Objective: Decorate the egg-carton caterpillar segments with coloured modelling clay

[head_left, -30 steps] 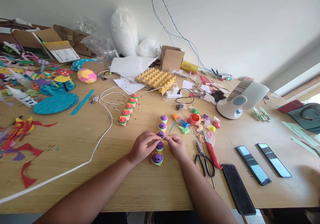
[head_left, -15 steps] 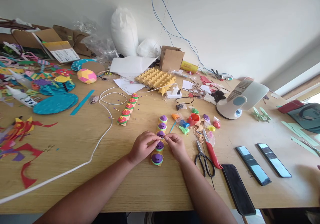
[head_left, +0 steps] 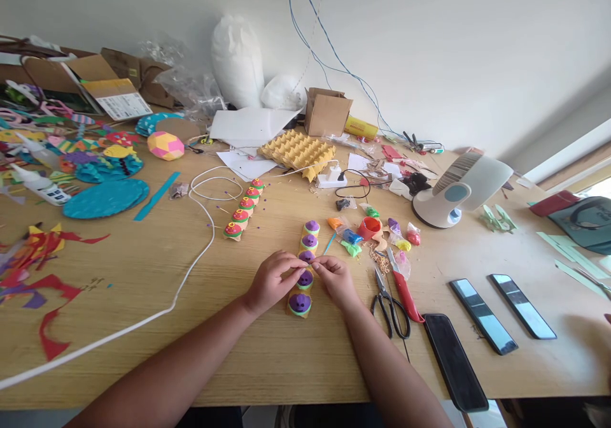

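A caterpillar-like row of purple, green and yellow craft cups (head_left: 307,262) lies on the wooden table (head_left: 267,358). My left hand (head_left: 273,279) and my right hand (head_left: 337,279) meet over the middle of the row. The fingertips of both hands are pinched together on one purple-topped cup. The cup at the near end (head_left: 300,303) and two cups at the far end stay uncovered. A second row of red-and-green cups (head_left: 244,209) lies apart, further back to the left.
Black scissors (head_left: 391,304), a red-handled knife (head_left: 405,291) and small bags of coloured clay (head_left: 377,232) lie right of my hands. Three phones (head_left: 482,316), a white fan (head_left: 461,189), a white cable (head_left: 191,262), a yellow egg tray (head_left: 296,152) and paper scraps (head_left: 42,269) crowd the table.
My right hand has edged slightly left toward my left hand. Everything else has stayed put.
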The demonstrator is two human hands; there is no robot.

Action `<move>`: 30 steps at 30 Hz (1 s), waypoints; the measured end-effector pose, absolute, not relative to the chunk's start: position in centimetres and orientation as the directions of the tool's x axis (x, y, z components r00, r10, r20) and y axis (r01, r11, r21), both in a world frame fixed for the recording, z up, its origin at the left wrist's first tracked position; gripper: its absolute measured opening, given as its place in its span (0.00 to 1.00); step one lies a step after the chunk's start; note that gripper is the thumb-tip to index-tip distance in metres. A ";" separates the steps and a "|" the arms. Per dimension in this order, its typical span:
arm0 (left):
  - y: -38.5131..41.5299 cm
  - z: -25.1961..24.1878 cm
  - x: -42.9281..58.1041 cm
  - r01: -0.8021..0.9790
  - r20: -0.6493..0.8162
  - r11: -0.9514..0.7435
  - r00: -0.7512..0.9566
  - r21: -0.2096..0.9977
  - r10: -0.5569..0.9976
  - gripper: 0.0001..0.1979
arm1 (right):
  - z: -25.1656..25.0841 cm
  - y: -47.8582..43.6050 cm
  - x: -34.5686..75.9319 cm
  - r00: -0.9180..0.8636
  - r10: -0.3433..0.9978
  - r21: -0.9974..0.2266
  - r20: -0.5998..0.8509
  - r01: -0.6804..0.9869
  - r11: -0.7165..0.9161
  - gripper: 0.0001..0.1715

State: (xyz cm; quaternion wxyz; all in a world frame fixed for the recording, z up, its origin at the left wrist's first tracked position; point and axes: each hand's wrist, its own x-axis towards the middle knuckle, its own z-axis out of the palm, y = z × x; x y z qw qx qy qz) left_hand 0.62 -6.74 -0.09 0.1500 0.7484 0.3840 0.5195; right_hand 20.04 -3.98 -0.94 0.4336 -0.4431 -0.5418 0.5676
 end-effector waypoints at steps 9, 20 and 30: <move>-6.8 -0.1 0.6 0.423 0.655 -0.654 0.167 0.628 0.737 0.07 | -0.3 -4.1 19.9 -0.231 0.972 -0.999 -0.039 -0.018 -0.045 0.22; -6.8 0.0 0.6 0.425 0.664 -0.663 0.171 0.617 0.728 0.07 | -0.2 -4.3 19.8 -0.282 0.959 -0.992 0.015 0.114 0.049 0.27; -6.8 0.2 0.7 0.436 0.674 -0.668 0.170 0.602 0.719 0.07 | -0.6 -4.1 19.9 -0.268 0.963 -0.993 0.031 0.098 0.059 0.26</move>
